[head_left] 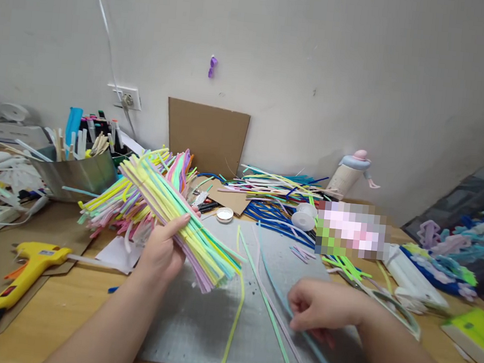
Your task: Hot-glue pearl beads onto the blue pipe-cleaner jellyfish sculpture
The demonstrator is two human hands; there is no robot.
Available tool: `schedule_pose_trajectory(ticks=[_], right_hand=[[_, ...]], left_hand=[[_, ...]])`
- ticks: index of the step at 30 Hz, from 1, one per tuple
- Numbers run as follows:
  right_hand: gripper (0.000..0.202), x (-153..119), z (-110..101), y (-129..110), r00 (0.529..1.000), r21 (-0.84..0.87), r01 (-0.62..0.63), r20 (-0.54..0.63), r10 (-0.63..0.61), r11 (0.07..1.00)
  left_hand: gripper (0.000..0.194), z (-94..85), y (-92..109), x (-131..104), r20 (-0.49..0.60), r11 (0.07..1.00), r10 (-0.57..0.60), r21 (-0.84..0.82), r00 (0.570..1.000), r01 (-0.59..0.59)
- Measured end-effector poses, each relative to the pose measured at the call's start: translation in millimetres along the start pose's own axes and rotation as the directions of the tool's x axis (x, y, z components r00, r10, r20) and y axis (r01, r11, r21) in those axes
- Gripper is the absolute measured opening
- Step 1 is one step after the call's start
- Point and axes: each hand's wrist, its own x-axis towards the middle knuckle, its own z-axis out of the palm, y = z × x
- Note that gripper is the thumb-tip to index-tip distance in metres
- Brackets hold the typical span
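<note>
My left hand [164, 251] is closed around a thick bundle of fuzzy pipe cleaners [190, 231], in yellow, mint and lilac, held aslant above the mat. Loose pipe cleaners lie lengthwise on the grey cutting mat [193, 336]: a yellow one [238, 312], a mint green one [270, 312] and a lilac one [264, 289]. To their right, my right hand [319, 309] is low over the mat with curled, slightly blurred fingers. These fingers pinch a light blue pipe cleaner [273, 278], whose lower end is smeared; the contact point is partly hidden.
A yellow glue gun [37, 261] lies on the left, near a metal container [75, 177] of sticks. A larger pipe cleaner heap [115, 203] sits behind my left hand. At the back are a cardboard sheet [206, 135], dark blue stems [273, 216] and a bottle [347, 174].
</note>
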Motion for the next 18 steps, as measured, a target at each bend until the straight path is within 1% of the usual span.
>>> schedule_pose_trajectory(ticks=[2,4,5,6,7,9,10,11,14,18], right_hand=[[0.022,5.6,9.8,-8.5,0.999,-0.028,-0.004,0.032,0.005,1.000],[0.028,8.5,13.6,-10.7,1.000,-0.018,0.004,-0.009,-0.005,1.000],[0.032,10.0,13.5,-9.9,0.998,-0.013,0.001,-0.068,-0.002,1.000],[0.037,11.7,12.6,-8.5,0.988,-0.012,-0.006,-0.152,0.004,1.000],[0.039,14.0,11.3,-6.9,0.969,-0.017,-0.016,-0.248,0.011,1.000],[0.039,19.6,9.4,-5.0,0.905,-0.047,-0.023,-0.426,0.001,0.999],[0.036,22.6,9.5,-5.5,0.876,-0.064,-0.011,-0.482,-0.021,0.998],[0.032,25.4,10.6,-7.1,0.859,-0.079,0.013,-0.510,-0.052,0.997],[0.022,31.3,18.2,-17.2,0.834,-0.128,0.119,-0.526,-0.169,0.985],[0.019,32.1,27.1,-26.1,0.791,-0.194,0.268,-0.515,-0.331,0.944]], left_hand=[[0.020,-0.4,-2.3,-2.1,0.030,0.998,-0.046,0.055,0.998,0.045],[0.023,-1.4,-5.3,-4.4,0.070,0.991,-0.083,0.115,0.994,0.075],[0.026,-1.9,-7.3,-5.9,0.091,0.985,-0.105,0.147,0.990,0.091],[0.029,-2.2,-9.6,-7.6,0.113,0.979,-0.127,0.175,0.985,0.106],[0.032,-2.4,-11.9,-9.6,0.135,0.973,-0.147,0.200,0.980,0.118],[0.037,-2.2,-16.4,-13.8,0.172,0.960,-0.184,0.245,0.968,0.139],[0.039,-1.8,-18.4,-15.9,0.185,0.952,-0.204,0.267,0.961,0.150],[0.041,-1.3,-20.2,-17.7,0.194,0.943,-0.223,0.291,0.955,0.161],[0.046,-0.3,-23.9,-21.3,0.201,0.903,-0.287,0.382,0.937,0.195],[0.043,-1.1,-26.1,-21.8,0.161,0.844,-0.366,0.472,0.917,0.254]])
